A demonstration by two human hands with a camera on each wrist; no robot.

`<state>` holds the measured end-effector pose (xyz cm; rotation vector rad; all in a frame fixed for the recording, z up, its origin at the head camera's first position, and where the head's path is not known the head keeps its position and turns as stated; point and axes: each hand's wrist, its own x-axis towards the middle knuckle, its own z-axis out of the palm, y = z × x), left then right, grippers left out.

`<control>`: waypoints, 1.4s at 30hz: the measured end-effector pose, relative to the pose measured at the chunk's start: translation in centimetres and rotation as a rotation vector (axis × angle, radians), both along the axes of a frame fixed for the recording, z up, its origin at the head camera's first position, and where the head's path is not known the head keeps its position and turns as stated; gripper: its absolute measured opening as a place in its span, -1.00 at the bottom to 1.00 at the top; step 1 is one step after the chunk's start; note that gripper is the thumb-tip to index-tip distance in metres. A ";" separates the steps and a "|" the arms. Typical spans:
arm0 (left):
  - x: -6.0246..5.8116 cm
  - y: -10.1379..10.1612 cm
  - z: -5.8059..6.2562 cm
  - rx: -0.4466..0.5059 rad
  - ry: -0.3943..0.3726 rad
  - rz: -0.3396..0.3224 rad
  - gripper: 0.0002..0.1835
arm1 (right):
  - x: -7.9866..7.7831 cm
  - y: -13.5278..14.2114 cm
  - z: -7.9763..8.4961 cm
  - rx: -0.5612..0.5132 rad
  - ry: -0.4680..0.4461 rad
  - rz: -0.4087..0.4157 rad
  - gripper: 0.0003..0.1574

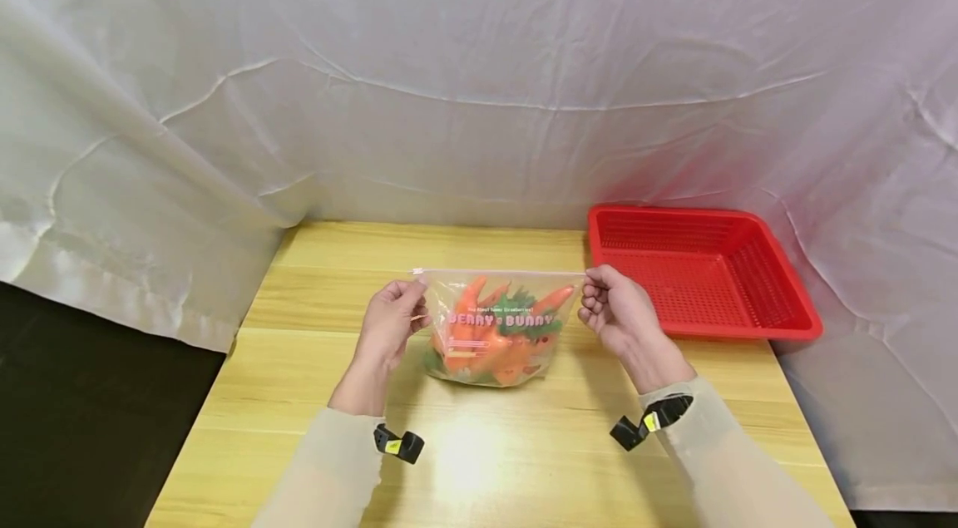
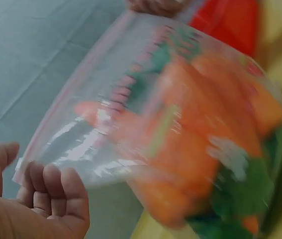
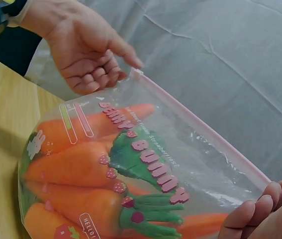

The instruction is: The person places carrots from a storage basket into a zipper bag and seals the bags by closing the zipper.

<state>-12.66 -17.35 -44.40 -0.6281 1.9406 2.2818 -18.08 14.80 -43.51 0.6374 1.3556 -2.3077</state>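
Observation:
A clear slider zip bag (image 1: pixel 441 303) with pink "Berry Bunny" lettering stands upright above the wooden table. Inside it are several orange carrots (image 3: pixel 71 162) with green tops. A pink strip runs along the top edge, and its small slider (image 3: pixel 137 74) is at the left end. My left hand (image 1: pixel 389 324) holds that left top corner, with thumb and fingertips at the slider. At the opposite corner, my right hand (image 1: pixel 621 316) pinches the strip's end between thumb and curled fingers. The strip is stretched straight between both hands.
A red plastic basket (image 1: pixel 801 316) with perforated walls stands at the table's back right. Pale fabric (image 1: pixel 464 96) hangs behind and along both sides of the wooden table (image 1: pixel 314 428). Black wrist cameras sit on both sleeves.

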 end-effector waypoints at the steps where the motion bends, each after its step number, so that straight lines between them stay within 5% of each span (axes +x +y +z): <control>1: 0.1 0.1 -0.3 -0.090 0.008 -0.020 -0.76 | -0.2 -0.1 0.0 -0.005 0.001 -0.001 -0.67; 5: 0.6 0.8 -1.1 -0.428 0.028 -0.114 -0.49 | -1.0 -0.4 -0.2 -0.004 0.016 -0.003 -0.69; 8: 0.8 1.5 -1.7 -0.570 0.056 -0.186 -0.31 | -1.7 -0.8 -0.5 0.038 0.049 0.011 -0.72; 16: -0.1 2.8 -4.2 -0.752 0.144 -0.312 -0.27 | -2.9 -2.4 -2.8 0.352 0.250 0.182 -0.68; 22: -2.5 2.6 -6.4 -1.000 0.211 -0.324 -0.44 | -1.9 -3.7 -5.4 0.618 0.371 0.392 -0.50; 28: -3.9 2.4 -7.5 -1.121 0.203 -0.386 -0.39 | -0.7 -4.9 -7.8 0.945 0.584 0.510 -0.33; 34: -3.7 2.8 -8.6 -1.345 0.239 -0.464 -0.12 | 0.0 -5.6 -10.1 1.165 0.837 0.632 -0.08; 42: -1.7 3.0 -9.8 -1.520 0.435 -0.499 -0.05 | 1.0 -6.1 -12.2 1.277 0.854 0.723 0.07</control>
